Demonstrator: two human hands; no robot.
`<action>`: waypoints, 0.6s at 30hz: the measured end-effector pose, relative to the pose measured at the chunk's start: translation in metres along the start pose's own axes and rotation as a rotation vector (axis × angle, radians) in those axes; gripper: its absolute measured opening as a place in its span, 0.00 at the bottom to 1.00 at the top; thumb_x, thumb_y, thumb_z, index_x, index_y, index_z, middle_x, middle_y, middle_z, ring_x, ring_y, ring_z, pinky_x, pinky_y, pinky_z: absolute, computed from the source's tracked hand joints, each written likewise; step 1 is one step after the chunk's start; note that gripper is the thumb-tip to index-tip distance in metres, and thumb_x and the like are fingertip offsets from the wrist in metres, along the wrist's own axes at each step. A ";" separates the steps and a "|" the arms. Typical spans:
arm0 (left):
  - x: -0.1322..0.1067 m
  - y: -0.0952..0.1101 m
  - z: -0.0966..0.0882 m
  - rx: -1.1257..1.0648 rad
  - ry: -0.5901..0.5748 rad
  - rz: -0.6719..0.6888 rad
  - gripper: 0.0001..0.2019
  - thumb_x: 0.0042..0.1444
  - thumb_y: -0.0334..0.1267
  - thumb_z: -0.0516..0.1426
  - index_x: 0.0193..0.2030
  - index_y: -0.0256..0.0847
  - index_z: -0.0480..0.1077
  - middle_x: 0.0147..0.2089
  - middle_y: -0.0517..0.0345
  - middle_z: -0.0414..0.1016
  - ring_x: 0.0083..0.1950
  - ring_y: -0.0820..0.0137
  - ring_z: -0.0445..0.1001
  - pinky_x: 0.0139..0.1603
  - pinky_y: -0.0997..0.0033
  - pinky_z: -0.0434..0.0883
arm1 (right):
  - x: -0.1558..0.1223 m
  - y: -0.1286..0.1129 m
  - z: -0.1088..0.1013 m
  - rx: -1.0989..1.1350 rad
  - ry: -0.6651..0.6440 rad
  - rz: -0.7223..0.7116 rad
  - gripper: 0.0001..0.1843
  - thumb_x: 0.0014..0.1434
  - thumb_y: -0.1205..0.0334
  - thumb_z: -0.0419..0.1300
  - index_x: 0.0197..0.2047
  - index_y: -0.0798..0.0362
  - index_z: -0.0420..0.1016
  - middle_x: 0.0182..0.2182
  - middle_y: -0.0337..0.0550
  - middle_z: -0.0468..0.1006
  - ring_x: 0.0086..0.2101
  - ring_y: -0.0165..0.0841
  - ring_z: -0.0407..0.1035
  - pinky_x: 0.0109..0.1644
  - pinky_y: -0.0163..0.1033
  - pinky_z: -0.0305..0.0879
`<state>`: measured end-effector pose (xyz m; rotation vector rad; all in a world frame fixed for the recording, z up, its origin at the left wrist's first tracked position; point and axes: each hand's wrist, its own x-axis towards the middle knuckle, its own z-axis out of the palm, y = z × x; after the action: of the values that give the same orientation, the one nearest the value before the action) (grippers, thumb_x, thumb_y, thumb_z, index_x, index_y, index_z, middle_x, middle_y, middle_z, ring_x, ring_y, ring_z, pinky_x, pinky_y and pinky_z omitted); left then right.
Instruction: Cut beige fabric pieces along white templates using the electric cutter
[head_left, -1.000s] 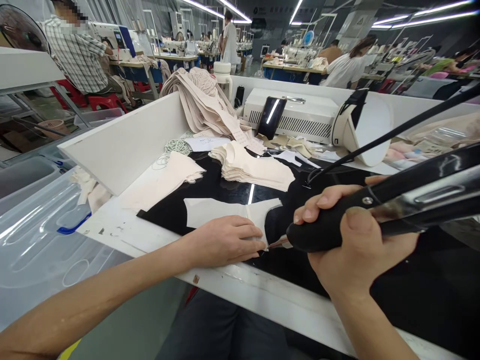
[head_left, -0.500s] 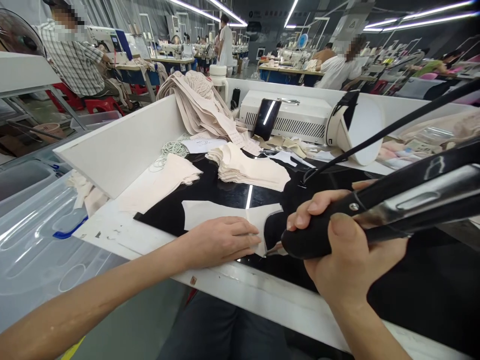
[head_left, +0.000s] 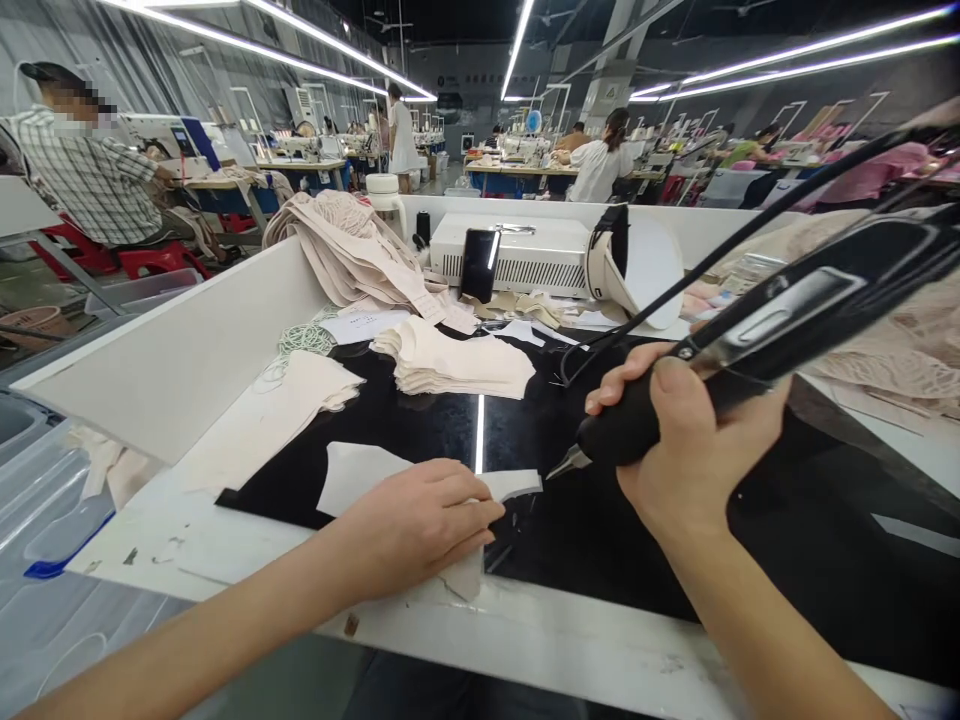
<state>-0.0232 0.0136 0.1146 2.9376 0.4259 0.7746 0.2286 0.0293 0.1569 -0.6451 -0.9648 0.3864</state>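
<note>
A white cut piece (head_left: 361, 470), like a garment panel, lies on the black board (head_left: 600, 540) near the front edge. My left hand (head_left: 424, 520) rests over its middle, fingers bent and closed on its edge; the hand hides part of the piece, whose ends show left, right and below. My right hand (head_left: 694, 440) grips a thick black corded tool (head_left: 750, 340) with a pointed metal tip (head_left: 568, 462). The tip hovers just right of the white piece's right end, seemingly apart from it. Behind lie a cream fabric stack (head_left: 461, 360) and further cream pieces (head_left: 289, 410).
A white box with vents (head_left: 517, 250), a phone (head_left: 480, 265) and a white cup-like shade (head_left: 637, 270) stand at the back. Fabric strips (head_left: 352, 250) heap over the left partition (head_left: 187, 340). The tool's black cord (head_left: 720, 260) arcs above the right side. Several people work beyond.
My right hand has drawn the tool's tip up and away from the white piece. My left fingers, flat before, are now bent, and the piece has shifted and turned. The view has swung.
</note>
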 end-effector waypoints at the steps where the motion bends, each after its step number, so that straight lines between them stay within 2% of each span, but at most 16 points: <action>1: 0.006 -0.001 0.004 0.028 0.001 -0.013 0.10 0.85 0.35 0.58 0.59 0.35 0.80 0.52 0.49 0.87 0.51 0.63 0.85 0.60 0.61 0.85 | 0.001 0.004 -0.001 0.006 -0.011 -0.006 0.26 0.59 0.53 0.84 0.47 0.42 0.71 0.33 0.31 0.81 0.23 0.33 0.74 0.24 0.38 0.76; 5: 0.027 -0.005 0.022 0.138 -0.047 -0.011 0.09 0.83 0.35 0.58 0.60 0.36 0.79 0.51 0.50 0.84 0.51 0.60 0.83 0.57 0.59 0.84 | -0.002 0.012 0.000 0.031 -0.064 -0.011 0.27 0.63 0.50 0.84 0.51 0.42 0.71 0.34 0.31 0.81 0.24 0.31 0.75 0.26 0.36 0.77; 8: 0.033 -0.010 0.032 0.192 -0.084 0.010 0.09 0.81 0.36 0.62 0.61 0.36 0.78 0.50 0.51 0.82 0.49 0.60 0.82 0.57 0.58 0.83 | -0.006 0.015 0.002 0.042 -0.103 -0.014 0.26 0.67 0.50 0.82 0.52 0.43 0.69 0.35 0.30 0.81 0.25 0.30 0.76 0.27 0.35 0.78; 13: 0.034 -0.018 0.037 0.186 -0.102 0.005 0.13 0.78 0.39 0.67 0.63 0.36 0.78 0.52 0.51 0.80 0.53 0.59 0.81 0.60 0.58 0.82 | -0.010 0.019 0.003 0.036 -0.124 0.003 0.26 0.69 0.49 0.81 0.50 0.43 0.67 0.35 0.30 0.82 0.24 0.30 0.76 0.26 0.35 0.77; 18: 0.033 -0.020 0.039 0.188 -0.121 -0.030 0.14 0.78 0.40 0.67 0.64 0.36 0.79 0.53 0.50 0.80 0.53 0.59 0.81 0.59 0.58 0.83 | -0.011 0.021 0.003 0.025 -0.122 -0.010 0.25 0.69 0.51 0.81 0.52 0.43 0.68 0.34 0.30 0.83 0.23 0.30 0.76 0.26 0.36 0.79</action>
<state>0.0180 0.0419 0.0936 3.1214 0.5601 0.5786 0.2200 0.0398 0.1367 -0.5987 -1.0776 0.4327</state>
